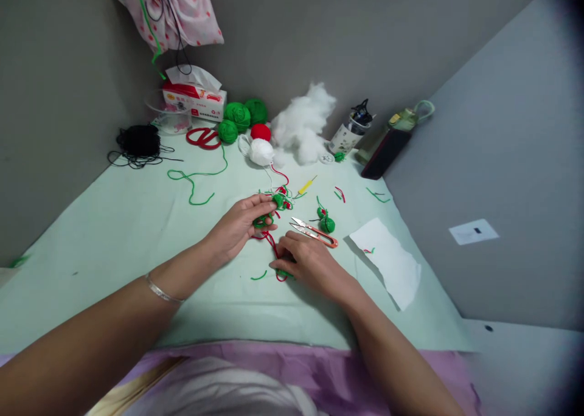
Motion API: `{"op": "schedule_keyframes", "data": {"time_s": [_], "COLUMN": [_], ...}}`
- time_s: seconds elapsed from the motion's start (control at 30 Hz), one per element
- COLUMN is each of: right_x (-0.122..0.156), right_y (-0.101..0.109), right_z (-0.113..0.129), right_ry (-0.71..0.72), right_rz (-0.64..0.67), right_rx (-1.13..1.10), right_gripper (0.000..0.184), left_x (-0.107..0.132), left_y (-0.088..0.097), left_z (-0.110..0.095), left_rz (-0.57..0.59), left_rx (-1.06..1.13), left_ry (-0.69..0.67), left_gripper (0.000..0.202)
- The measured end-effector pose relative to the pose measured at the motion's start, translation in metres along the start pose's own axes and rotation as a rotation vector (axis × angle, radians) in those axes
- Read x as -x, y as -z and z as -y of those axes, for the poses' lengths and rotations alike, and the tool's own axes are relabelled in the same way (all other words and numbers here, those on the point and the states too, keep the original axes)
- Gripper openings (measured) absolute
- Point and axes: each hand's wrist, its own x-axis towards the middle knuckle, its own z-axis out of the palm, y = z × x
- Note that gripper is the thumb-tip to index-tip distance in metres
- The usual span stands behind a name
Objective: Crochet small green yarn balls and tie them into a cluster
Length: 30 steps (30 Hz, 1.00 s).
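My left hand (236,227) is closed, pinching a small green crochet piece (278,201) between thumb and fingers. Loops of green yarn (263,222) hang below its fingertips. Low over the table, my right hand (308,261) has its fingers curled on red yarn (272,244); a bit of green shows under the thumb, partly hidden. Just beyond its knuckles lie thread snips (317,232) with orange handles. A small green ball-shaped piece (327,224) with red on top rests past the snips. Behind my left fingertips are tangled red, green and white bits and a yellow-handled hook (307,185).
Green yarn balls (237,117), a red ball (260,132), a white ball (261,152) and white stuffing (305,124) line the back. Red scissors (203,138) and black yarn (138,141) lie left. To the right are torn white paper (387,261) and a bottle (393,139).
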Motion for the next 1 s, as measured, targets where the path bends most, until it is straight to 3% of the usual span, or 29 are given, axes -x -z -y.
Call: {"op": "schedule_keyframes", "data": {"time_s": [0.23,0.4,0.57,0.7,0.87,1.0], "right_x": [0.005,0.008,0.007,0.004,0.000,-0.001], "right_y": [0.010,0.022,0.025,0.021,0.019,0.019], "right_z": [-0.007,-0.019,-0.027,-0.027,-0.018,-0.019], "right_ry": [0.025,-0.071,-0.080,-0.151,-0.201,-0.210], "right_rz": [0.001,-0.099,-0.280,-0.430,-0.453,-0.499], "right_rx": [-0.107,-0.579,-1.020,-1.073,-0.984,-0.972], "right_gripper": [0.013,0.005,0.025,0.009,0.019,0.017], "left_x": [0.000,-0.001,0.002,0.005,0.008,0.010], "left_y": [0.002,0.002,-0.004,-0.008,-0.012,-0.015], "left_z": [0.001,0.002,0.003,0.009,0.016,0.014], "left_rz": [0.002,0.003,0.028,0.068,0.128,0.196], "left_rx": [-0.023,-0.059,-0.185,-0.319,-0.426,-0.424], "left_ry": [0.010,-0.011,-0.034,-0.083,-0.106,-0.048], "left_gripper": [0.024,0.025,0.026,0.026,0.022,0.021]}}
